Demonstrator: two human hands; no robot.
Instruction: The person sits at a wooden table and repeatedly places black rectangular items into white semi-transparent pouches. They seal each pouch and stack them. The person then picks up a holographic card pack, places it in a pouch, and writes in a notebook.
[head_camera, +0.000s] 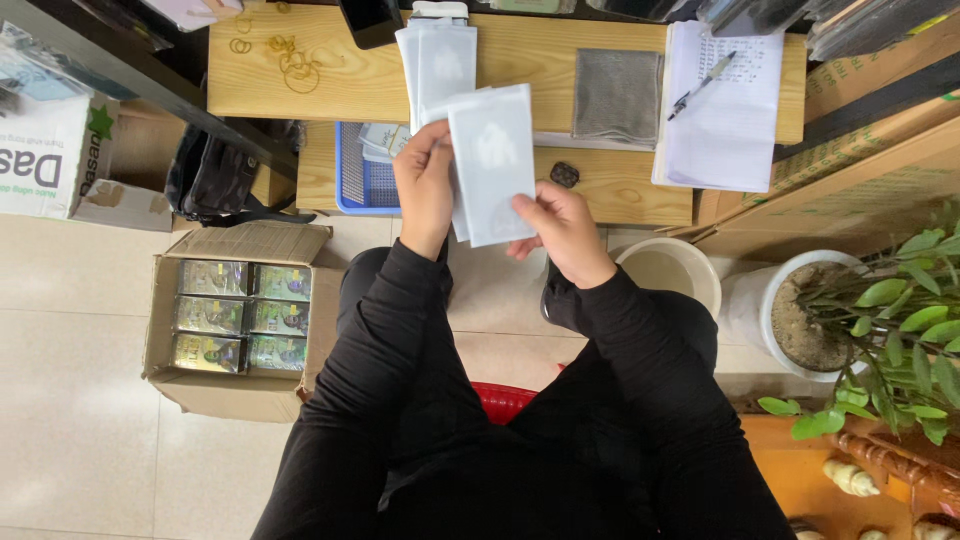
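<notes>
Thin white rectangular plastic pouch (492, 160) with a pale printed shape, held in front of the chest above the lap, just off the light wooden surface (620, 190) edge. Long axis near vertical, top tilted slightly left, printed face toward the camera. Left hand (424, 185) pinches its upper left edge, with more pouches seemingly stacked behind. Right hand (560, 225) grips the lower right corner, fingers closed on it. Judging progress: sorting looks midway, since another pile of white pouches (437, 60) lies on the surface beyond. Blue plastic basket (350, 170) sits left; open cardboard box of green packets (242, 315) on the floor.
</notes>
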